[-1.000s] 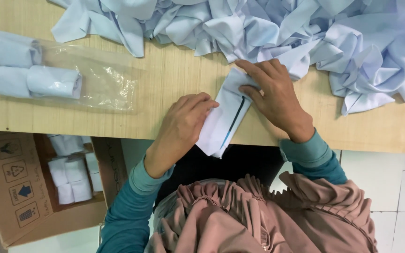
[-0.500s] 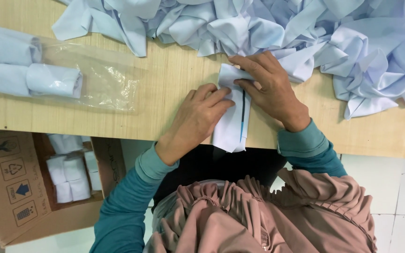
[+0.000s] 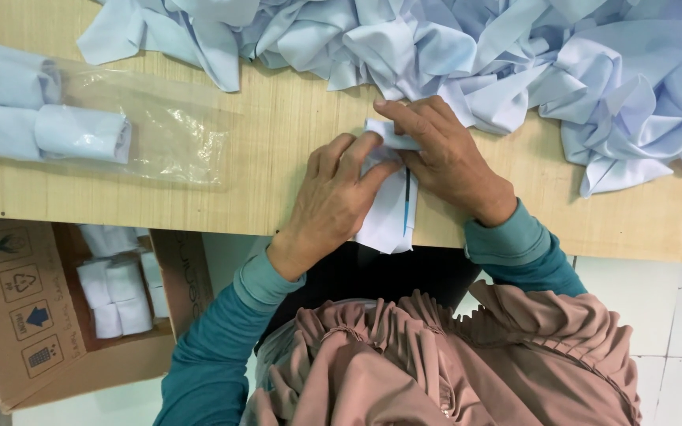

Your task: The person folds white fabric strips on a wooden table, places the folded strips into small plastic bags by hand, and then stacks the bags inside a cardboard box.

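Wooden table (image 3: 278, 158) fills the frame's upper half; at centre, left hand (image 3: 333, 201) and right hand (image 3: 440, 158) both pinch a folded white cloth (image 3: 392, 217) — pressing it flat against the edge, far end curled over — below a pale fabric heap (image 3: 515, 55).

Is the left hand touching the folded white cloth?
Touching. The head view shows the left hand pressing flat on the folded white cloth.

Folded cloth (image 3: 392, 213) under both hands; fabric heap (image 3: 475, 55) just behind right hand (image 3: 444, 162); bagged rolls (image 3: 41, 110) far left of left hand (image 3: 333, 201), box (image 3: 33, 315) below-left
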